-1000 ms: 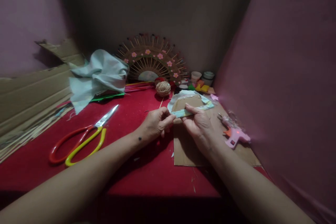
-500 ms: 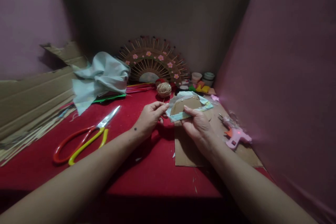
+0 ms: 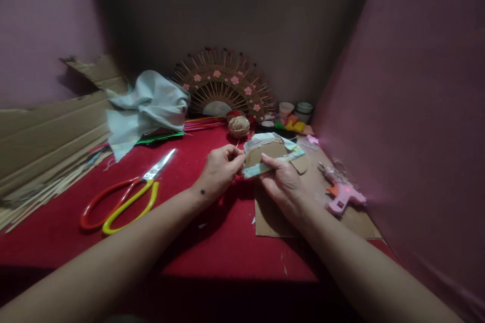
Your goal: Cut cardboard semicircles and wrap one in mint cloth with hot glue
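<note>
A half-round cardboard piece [image 3: 267, 152] with pale blue printed fabric folded over its edges is held up above the table. Shiny glue runs along its curved edge. My right hand [image 3: 285, 179] grips it from the lower right, thumb on the cardboard and fingers underneath. At the left corner my left hand [image 3: 221, 169] is closed in a pinch on the fabric edge; its fingertips are partly hidden. A pink glue gun [image 3: 345, 197] with a red light lies to the right of my right hand. Scissors [image 3: 129, 197] with red and yellow handles lie to the left.
A flat cardboard sheet [image 3: 276, 222] lies under my right hand on the red tablecloth [image 3: 212, 257]. Behind are a twine ball [image 3: 239, 126], a stick fan with pink flowers [image 3: 227, 79], crumpled pale fabric [image 3: 157, 101] and small cups [image 3: 286, 109]. Thin sticks [image 3: 56, 189] lie at left.
My left fingers have closed tighter at the piece's left corner, and the piece has shifted slightly and tilted. The whole view has moved a little.
</note>
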Action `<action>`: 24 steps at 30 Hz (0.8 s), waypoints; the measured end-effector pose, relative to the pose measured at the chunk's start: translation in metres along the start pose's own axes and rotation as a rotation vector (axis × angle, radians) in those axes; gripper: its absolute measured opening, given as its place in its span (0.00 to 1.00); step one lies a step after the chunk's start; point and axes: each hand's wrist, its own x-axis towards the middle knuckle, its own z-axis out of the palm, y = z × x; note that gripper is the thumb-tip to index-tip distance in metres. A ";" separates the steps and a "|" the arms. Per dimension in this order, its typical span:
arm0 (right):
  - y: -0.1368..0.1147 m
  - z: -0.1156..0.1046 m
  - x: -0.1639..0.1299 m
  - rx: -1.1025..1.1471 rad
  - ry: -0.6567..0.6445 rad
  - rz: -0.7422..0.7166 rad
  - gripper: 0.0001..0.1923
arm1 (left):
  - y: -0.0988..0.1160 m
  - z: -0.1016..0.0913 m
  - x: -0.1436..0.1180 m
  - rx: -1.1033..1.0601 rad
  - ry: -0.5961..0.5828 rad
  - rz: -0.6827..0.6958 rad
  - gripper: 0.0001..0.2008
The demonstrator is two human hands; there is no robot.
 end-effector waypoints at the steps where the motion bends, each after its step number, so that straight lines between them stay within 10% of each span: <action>1: 0.000 0.000 -0.001 0.001 0.004 -0.001 0.14 | -0.001 -0.001 0.000 0.018 -0.001 0.013 0.08; 9: -0.001 -0.004 0.000 -0.011 0.001 0.065 0.14 | 0.009 -0.009 -0.004 0.270 -0.164 0.224 0.07; 16: -0.007 -0.003 0.002 0.002 -0.018 0.091 0.12 | 0.008 -0.028 0.011 -0.303 -0.026 -0.118 0.09; 24: -0.007 -0.006 0.005 0.041 -0.053 0.160 0.12 | -0.003 -0.011 0.007 -0.467 -0.356 -0.344 0.15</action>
